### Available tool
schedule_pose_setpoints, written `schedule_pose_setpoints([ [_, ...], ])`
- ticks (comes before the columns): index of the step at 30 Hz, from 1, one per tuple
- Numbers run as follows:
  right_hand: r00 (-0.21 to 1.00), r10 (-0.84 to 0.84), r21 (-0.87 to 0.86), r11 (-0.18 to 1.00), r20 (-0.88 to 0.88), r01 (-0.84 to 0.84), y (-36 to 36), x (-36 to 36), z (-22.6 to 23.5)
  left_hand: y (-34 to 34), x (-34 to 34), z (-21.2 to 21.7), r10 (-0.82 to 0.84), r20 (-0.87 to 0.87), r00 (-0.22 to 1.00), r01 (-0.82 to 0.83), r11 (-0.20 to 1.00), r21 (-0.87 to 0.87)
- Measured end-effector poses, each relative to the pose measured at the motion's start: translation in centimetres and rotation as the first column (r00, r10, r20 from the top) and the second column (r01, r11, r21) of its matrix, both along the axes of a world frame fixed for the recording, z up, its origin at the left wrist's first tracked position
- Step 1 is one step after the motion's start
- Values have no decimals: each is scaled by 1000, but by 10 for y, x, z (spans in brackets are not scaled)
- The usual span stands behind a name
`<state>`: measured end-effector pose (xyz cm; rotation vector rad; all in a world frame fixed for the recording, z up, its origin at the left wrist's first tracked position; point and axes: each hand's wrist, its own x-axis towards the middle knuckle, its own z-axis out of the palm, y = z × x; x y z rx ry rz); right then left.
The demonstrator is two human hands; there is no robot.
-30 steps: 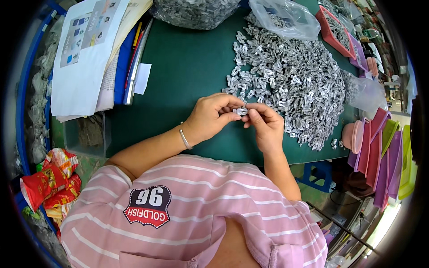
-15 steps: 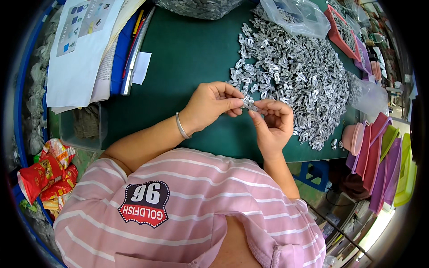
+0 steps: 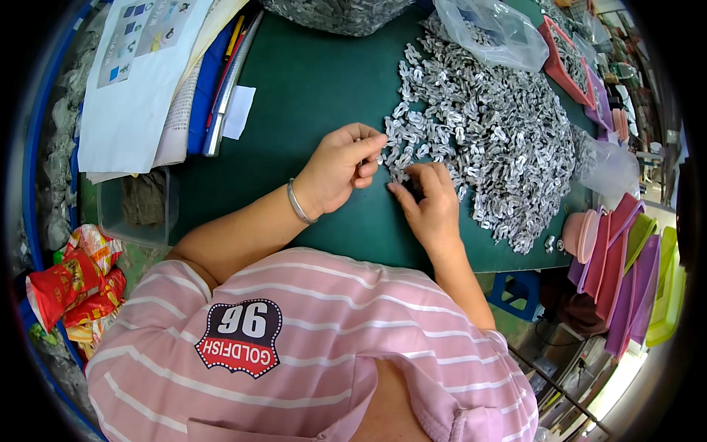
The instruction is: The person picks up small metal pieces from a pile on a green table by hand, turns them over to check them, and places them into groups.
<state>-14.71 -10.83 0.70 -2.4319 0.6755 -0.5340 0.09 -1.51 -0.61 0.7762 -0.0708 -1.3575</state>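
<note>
A wide heap of small grey metal clip-like pieces covers the right part of the green tabletop. My left hand is raised at the left edge of the heap, thumb and forefinger pinched together. Whatever sits between those fingertips is too small to make out. Close by on the right, my right hand reaches down to the nearest loose pieces. Its fingers are bent, and a gap shows between thumb and forefinger, with no piece visible in it.
Papers, pens and a blue folder lie at the left, above a clear plastic box. A plastic bag rests on the heap's far side, near a pink tray. A bag of metal pieces stands at the back. Coloured bins line the right.
My hands have come apart from the small metal piece they both pinched. The left moved slightly left and up; the right moved left and dropped to the loose pieces.
</note>
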Motion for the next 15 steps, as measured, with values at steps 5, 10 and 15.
schedule_pose_setpoints([
  [5, 998, 69, -171, 983, 3, -67, 0, -3, -6, 2, -4, -3, -41, 351, 935, 37, 999, 19],
  [10, 964, 74, -183, 983, 255, -26, 0, -6, -8, 2, -10, -6, -98, 721, 686, 61, 995, 77],
  [15, 950, 0, 178, 982, 312, -59, 1, -7, -3, 3, -7, 4, -366, 648, 669, 230, 930, 287],
])
